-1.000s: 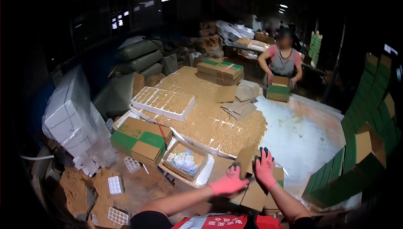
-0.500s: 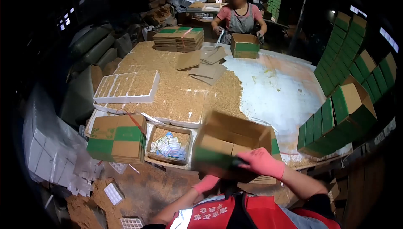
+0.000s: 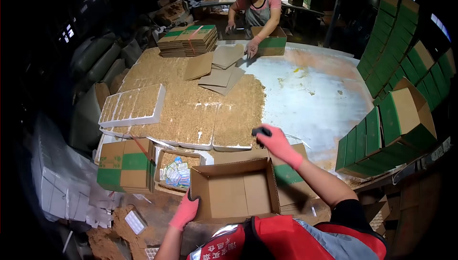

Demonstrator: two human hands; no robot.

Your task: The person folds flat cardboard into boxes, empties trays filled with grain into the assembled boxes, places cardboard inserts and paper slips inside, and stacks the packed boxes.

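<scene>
An empty open cardboard box (image 3: 228, 194) stands upright close to my body, its inside facing up. My left hand (image 3: 185, 208), in a pink glove with dark fingertips, grips the box's left wall. My right hand (image 3: 273, 141) is raised above the box's far right corner, fingers curled together; whether they hold anything is too small to tell. Flattened green and brown cartons (image 3: 291, 186) lie under and to the right of the box. Left of it, a small carton (image 3: 161, 176) holds blue and white packets (image 3: 177, 173).
Across the table (image 3: 315, 88), a co-worker (image 3: 260, 9) reaches towards loose cardboard sheets (image 3: 222, 79) beside a green box (image 3: 273, 44). Filled white trays (image 3: 183, 112) cover the left side. Folded cartons (image 3: 125, 164) lie front left; green boxes (image 3: 381, 126) line the right edge.
The flat cardboard has become an open box, now level before me. My left hand moved to its left wall; my right hand left it. The co-worker's hand moved towards the cardboard sheets.
</scene>
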